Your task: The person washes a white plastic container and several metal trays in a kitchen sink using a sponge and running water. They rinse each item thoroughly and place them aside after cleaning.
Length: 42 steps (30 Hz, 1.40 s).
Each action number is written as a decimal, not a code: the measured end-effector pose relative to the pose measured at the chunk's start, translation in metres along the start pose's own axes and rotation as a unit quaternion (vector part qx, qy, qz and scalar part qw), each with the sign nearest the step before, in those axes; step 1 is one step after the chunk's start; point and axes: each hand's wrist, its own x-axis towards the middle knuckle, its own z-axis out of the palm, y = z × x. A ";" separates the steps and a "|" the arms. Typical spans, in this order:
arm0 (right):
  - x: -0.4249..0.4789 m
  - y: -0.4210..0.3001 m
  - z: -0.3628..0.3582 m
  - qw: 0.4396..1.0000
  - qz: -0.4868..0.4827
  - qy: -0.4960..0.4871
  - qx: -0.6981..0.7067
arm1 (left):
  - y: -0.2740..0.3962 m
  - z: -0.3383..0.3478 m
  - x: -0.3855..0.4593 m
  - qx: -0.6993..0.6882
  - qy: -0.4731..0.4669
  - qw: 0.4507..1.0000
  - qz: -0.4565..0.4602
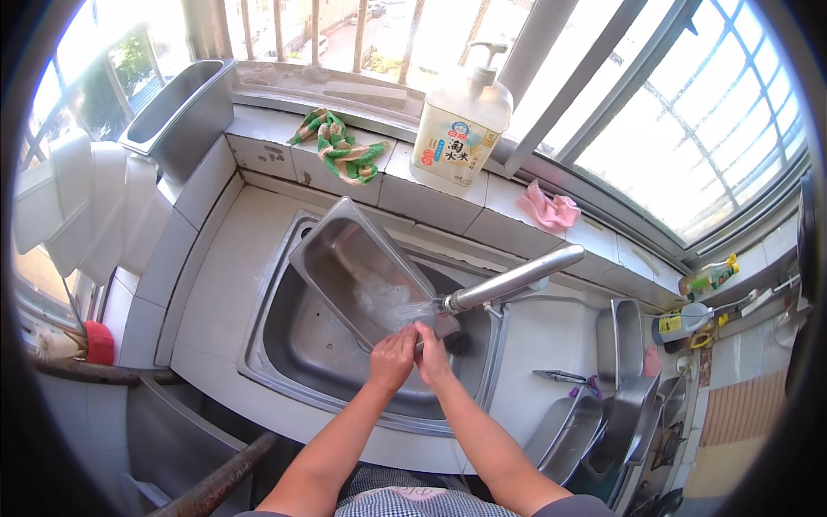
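Observation:
A deep rectangular stainless steel pan (323,255) lies tilted across the steel sink (303,362), with its near end by my hands. Water runs from the metal faucet (523,278) into the pan, where it foams and splashes. My left hand (393,357) is at the pan's near rim, its fingers curled. Beside it my right hand (431,354) is raised at the stream, its fingertips close to the left hand's. Their undersides are hidden, so I cannot tell whether either one grips the rim. Something dark lies in the sink right of the pan, partly hidden.
On the tiled ledge are a steel pan (187,123), a green striped cloth (349,152), a large pump bottle (452,129) and a pink cloth (549,207). Several steel pans (568,433) and metal tongs (559,375) lie on the right. A rusty pipe (219,475) stands near at left.

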 end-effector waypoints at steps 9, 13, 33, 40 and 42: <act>0.030 -0.033 -0.025 0.916 -0.129 0.054 -0.375 | -0.079 -0.007 0.033 0.075 -0.264 0.961 0.031; 0.024 -0.030 -0.005 0.931 -0.139 0.047 -0.334 | -0.056 0.005 0.028 -0.026 -0.403 0.915 0.008; 0.023 0.042 -0.118 0.941 0.300 0.003 -0.156 | -0.142 -0.016 -0.016 0.050 -0.289 0.929 -0.225; 0.065 0.057 -0.082 0.937 0.208 0.086 -0.268 | -0.177 0.005 -0.016 0.130 -0.330 0.893 -0.277; 0.054 0.064 -0.072 0.932 0.185 0.080 -0.301 | -0.179 -0.001 -0.024 0.148 -0.362 0.873 -0.291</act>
